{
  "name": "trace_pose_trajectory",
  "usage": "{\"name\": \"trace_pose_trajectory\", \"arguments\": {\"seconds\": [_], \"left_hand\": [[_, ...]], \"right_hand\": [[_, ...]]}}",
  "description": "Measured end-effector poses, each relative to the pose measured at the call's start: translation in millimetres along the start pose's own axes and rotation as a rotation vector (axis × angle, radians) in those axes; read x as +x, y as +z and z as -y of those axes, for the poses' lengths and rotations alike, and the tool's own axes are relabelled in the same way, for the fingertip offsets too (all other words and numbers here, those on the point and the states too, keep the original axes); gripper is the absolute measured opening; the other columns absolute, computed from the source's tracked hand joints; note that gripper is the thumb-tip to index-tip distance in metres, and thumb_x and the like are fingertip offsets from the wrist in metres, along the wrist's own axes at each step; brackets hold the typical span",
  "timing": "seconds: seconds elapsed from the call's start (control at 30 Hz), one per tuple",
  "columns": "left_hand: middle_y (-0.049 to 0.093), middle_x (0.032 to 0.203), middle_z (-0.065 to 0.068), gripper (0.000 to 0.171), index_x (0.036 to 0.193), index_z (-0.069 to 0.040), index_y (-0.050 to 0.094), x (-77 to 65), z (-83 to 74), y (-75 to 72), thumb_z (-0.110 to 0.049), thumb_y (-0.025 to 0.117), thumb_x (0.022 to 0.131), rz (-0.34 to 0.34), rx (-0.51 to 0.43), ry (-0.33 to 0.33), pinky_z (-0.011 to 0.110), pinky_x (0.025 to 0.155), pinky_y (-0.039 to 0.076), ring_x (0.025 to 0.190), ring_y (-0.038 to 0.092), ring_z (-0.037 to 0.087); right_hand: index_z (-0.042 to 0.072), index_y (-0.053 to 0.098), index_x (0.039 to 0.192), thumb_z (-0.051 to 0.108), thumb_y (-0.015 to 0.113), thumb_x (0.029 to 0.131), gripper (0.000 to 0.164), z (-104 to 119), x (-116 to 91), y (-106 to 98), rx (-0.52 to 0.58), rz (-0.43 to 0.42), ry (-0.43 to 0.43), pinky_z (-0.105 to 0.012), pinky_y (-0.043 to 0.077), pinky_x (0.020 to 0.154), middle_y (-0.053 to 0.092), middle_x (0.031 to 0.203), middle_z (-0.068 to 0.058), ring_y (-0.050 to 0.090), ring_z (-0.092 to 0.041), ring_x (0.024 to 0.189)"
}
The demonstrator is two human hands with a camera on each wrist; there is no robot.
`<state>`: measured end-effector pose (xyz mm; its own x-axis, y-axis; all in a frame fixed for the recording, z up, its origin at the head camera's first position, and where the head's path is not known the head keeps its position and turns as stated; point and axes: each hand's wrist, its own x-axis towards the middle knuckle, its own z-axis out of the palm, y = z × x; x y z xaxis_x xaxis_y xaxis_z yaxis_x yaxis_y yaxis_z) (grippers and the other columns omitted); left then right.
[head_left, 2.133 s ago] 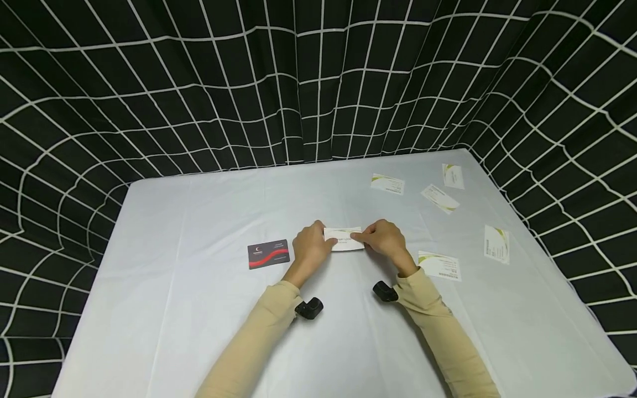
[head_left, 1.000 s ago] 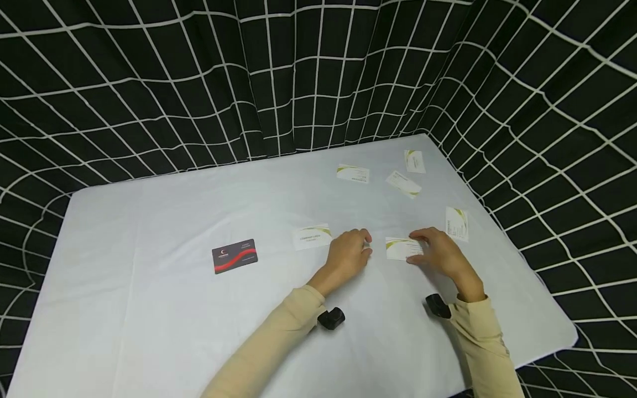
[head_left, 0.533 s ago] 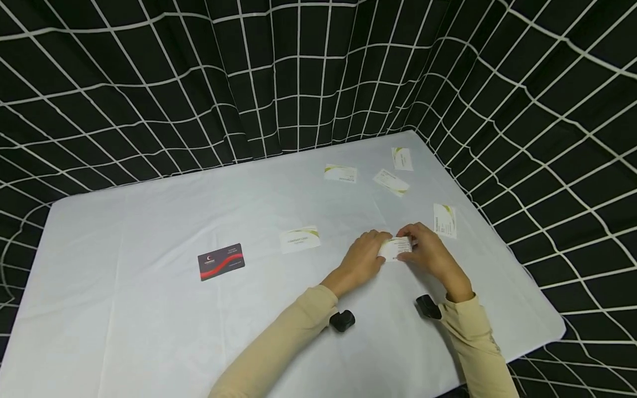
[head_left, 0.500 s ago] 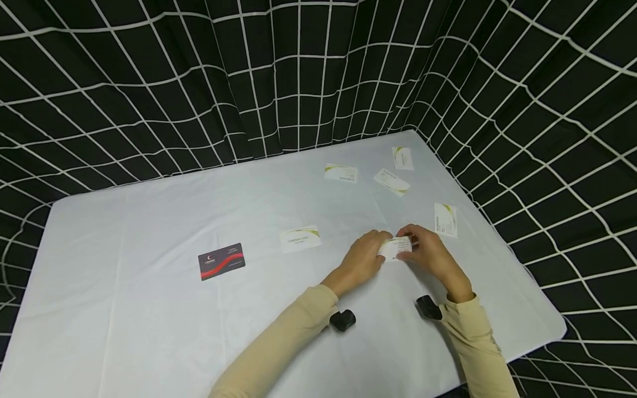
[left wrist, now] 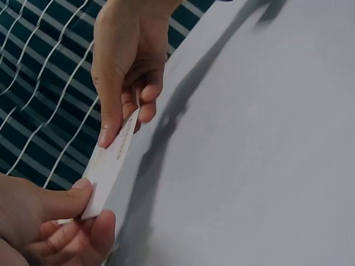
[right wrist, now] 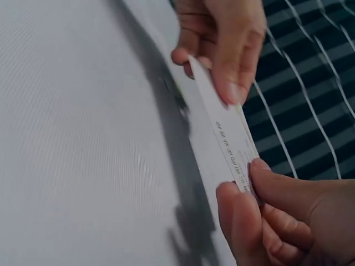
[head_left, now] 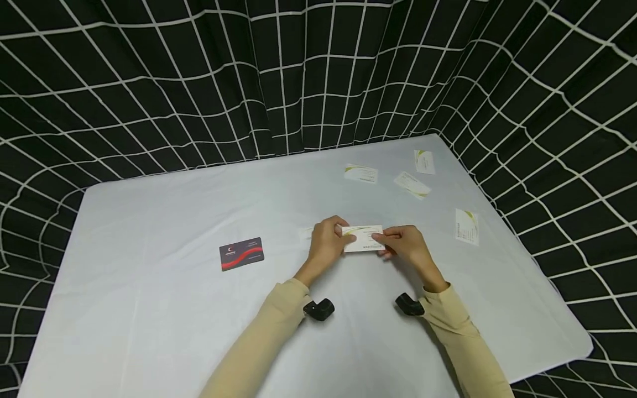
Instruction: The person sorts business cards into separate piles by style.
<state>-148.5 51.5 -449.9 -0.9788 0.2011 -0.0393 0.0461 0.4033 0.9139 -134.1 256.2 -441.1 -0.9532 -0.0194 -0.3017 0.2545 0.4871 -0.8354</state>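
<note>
Between both hands is a white business card (head_left: 364, 244) with a gold curve and small print. My left hand (head_left: 323, 244) pinches its left end, thumb on top, as the left wrist view also shows along the card's face (left wrist: 105, 172). Its right end is pinched by my right hand (head_left: 409, 246), with the thumb over the near face and the fingers behind. In the right wrist view the card (right wrist: 224, 133) is seen nearly edge-on, raised over the white cloth. Behind my left hand lies another white card (head_left: 306, 234), mostly hidden.
A dark card with a red stripe (head_left: 241, 254) lies left of the hands. Several white and gold cards lie to the right and back, among them one upright card (head_left: 466, 227) and one slanted card (head_left: 412, 184). Black curtain with white grid lines (head_left: 318, 72) borders the white table (head_left: 174, 309).
The card first held by both hands was laid on the table. Both hands went right and took hold of another card, which is now lifted and brought back left.
</note>
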Motion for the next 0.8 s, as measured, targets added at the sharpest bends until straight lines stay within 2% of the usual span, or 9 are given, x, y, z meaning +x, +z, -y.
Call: {"name": "trace_pose_trajectory", "arguments": {"seconds": [0.07, 0.17, 0.3, 0.4, 0.53, 0.67, 0.8], "left_hand": [[0.057, 0.065, 0.004, 0.028, 0.103, 0.004, 0.067, -1.1, 4.9, -17.2, -0.008, 0.080, 0.081, -0.064, 0.045, -0.030, 0.019, 0.043, 0.038, 0.044, 0.052, 0.010], [0.062, 0.067, 0.009, 0.027, 0.097, 0.004, 0.068, -3.5, 12.2, -39.3, -0.011, 0.081, 0.079, -0.149, 0.139, -0.049, 0.024, 0.047, 0.041, 0.051, 0.055, 0.015], [0.068, 0.072, 0.008, 0.031, 0.099, -0.001, 0.068, -7.0, 22.3, -59.9, -0.018, 0.083, 0.078, -0.227, 0.300, -0.075, 0.031, 0.055, 0.046, 0.059, 0.060, 0.018], [0.069, 0.075, 0.008, 0.034, 0.102, -0.004, 0.068, -7.0, 26.5, -60.0, -0.022, 0.083, 0.078, -0.237, 0.380, -0.091, 0.035, 0.058, 0.047, 0.061, 0.062, 0.021], [0.071, 0.081, 0.011, 0.034, 0.102, -0.004, 0.068, -7.4, 30.1, -57.2, -0.022, 0.083, 0.077, -0.243, 0.407, -0.084, 0.039, 0.063, 0.047, 0.067, 0.065, 0.025], [0.072, 0.083, 0.015, 0.034, 0.099, -0.002, 0.066, -8.4, 32.8, -55.7, -0.020, 0.084, 0.076, -0.254, 0.447, -0.062, 0.040, 0.062, 0.046, 0.066, 0.065, 0.027], [0.070, 0.079, 0.018, 0.032, 0.096, 0.001, 0.064, -9.3, 34.5, -55.1, -0.020, 0.082, 0.079, -0.242, 0.510, -0.046, 0.039, 0.057, 0.046, 0.062, 0.064, 0.028]], "right_hand": [[-0.006, 0.071, 0.097, 0.032, 0.071, 0.091, 0.038, 13, 8, 16, -0.087, 0.015, -0.031, -0.027, 0.053, 0.056, 0.069, 0.067, -0.010, 0.065, -0.016, 0.054], [0.000, 0.072, 0.080, 0.037, 0.072, 0.090, 0.038, 30, 18, 39, -0.250, 0.006, -0.092, -0.025, 0.042, 0.048, 0.063, 0.057, -0.006, 0.054, -0.013, 0.048], [0.005, 0.071, 0.068, 0.040, 0.073, 0.087, 0.040, 47, 30, 63, -0.395, -0.035, -0.136, -0.023, 0.032, 0.045, 0.056, 0.052, 0.001, 0.045, -0.010, 0.047], [0.007, 0.072, 0.068, 0.042, 0.075, 0.085, 0.039, 48, 33, 69, -0.448, -0.053, -0.115, -0.022, 0.032, 0.045, 0.054, 0.053, 0.004, 0.043, -0.010, 0.048], [0.010, 0.072, 0.065, 0.043, 0.075, 0.084, 0.038, 47, 35, 74, -0.484, -0.051, -0.072, -0.022, 0.029, 0.043, 0.051, 0.051, 0.006, 0.041, -0.009, 0.048], [0.013, 0.061, 0.055, 0.043, 0.075, 0.084, 0.044, 46, 35, 78, -0.512, -0.042, -0.066, -0.021, 0.027, 0.041, 0.044, 0.048, 0.006, 0.037, -0.009, 0.045], [0.015, 0.052, 0.053, 0.044, 0.075, 0.084, 0.048, 46, 35, 81, -0.528, -0.044, -0.081, -0.021, 0.027, 0.040, 0.041, 0.048, 0.006, 0.036, -0.009, 0.044]]}}
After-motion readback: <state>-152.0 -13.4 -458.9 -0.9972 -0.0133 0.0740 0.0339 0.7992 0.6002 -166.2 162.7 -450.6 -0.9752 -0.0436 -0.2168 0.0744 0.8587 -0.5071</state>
